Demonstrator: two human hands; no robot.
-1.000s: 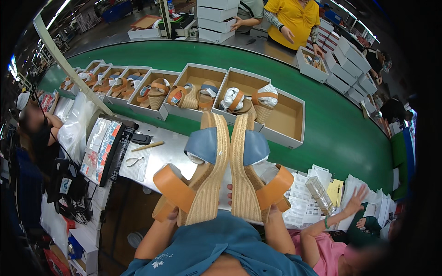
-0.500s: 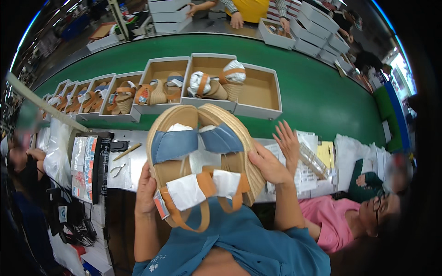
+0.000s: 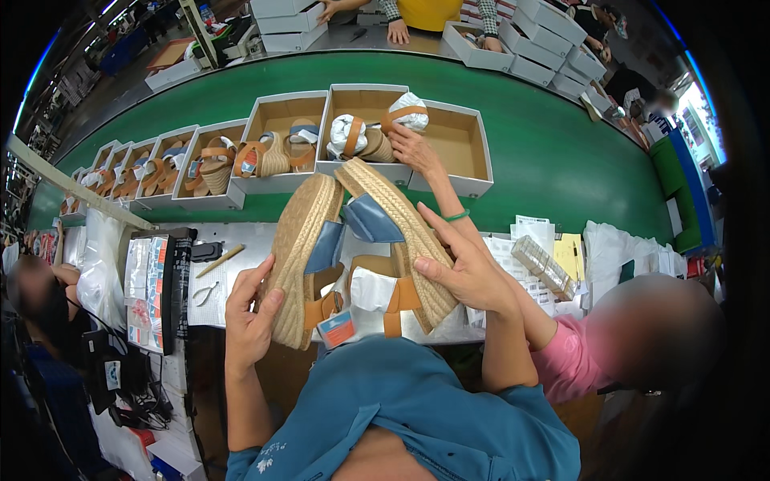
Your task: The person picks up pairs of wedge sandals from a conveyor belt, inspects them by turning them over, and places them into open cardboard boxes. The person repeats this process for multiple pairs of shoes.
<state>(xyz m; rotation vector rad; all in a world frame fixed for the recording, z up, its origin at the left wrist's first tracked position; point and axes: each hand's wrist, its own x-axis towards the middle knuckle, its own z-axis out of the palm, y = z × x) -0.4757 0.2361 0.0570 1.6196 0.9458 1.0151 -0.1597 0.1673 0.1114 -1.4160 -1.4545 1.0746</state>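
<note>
Left grip (image 3: 250,313) grasps one sandal (image 3: 295,264), right grip (image 3: 467,271) holds the other sandal (image 3: 413,228), their toes close together

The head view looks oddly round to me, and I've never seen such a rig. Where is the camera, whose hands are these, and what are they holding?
There is no robot here: a person works with two bare hands. The camera sits on their head, looking down, and its very wide lens bends straight edges.

The left hand and right hand each hold a wedge sandal: the left sandal and right sandal have blue and tan straps. Beyond, open shoe boxes line a green surface. Another person's hand reaches to a box holding sandals with white stuffing. On the pale worktable lie pliers and a tan stick.
</note>
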